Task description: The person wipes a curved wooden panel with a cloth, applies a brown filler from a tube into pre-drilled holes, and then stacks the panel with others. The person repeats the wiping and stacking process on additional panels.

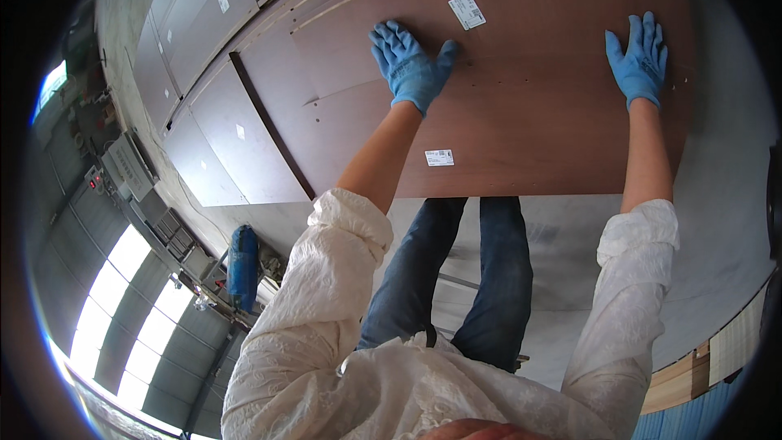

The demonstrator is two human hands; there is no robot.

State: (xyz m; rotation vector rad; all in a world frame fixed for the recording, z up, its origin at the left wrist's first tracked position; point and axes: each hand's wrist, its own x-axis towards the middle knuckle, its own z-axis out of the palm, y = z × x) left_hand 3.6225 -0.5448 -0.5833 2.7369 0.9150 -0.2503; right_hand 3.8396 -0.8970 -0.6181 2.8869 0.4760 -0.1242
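Observation:
A broad reddish-brown board lies flat in front of me, on what looks like a stack of similar panels. My left hand, in a blue work glove, rests on the brown surface with its fingers spread and thumb pointing right. Toward the board's right end, my right hand lies flat too, also gloved in blue and fingers apart. Neither hand grips anything. One white label sits on the board to the right of my left hand; another label is near its front edge.
More labelled brown panels extend to the left, with a dark gap between boards. A blue cylinder-shaped object stands beyond them, near grey equipment. Wooden pieces lie at the lower right. Grey floor surrounds my legs.

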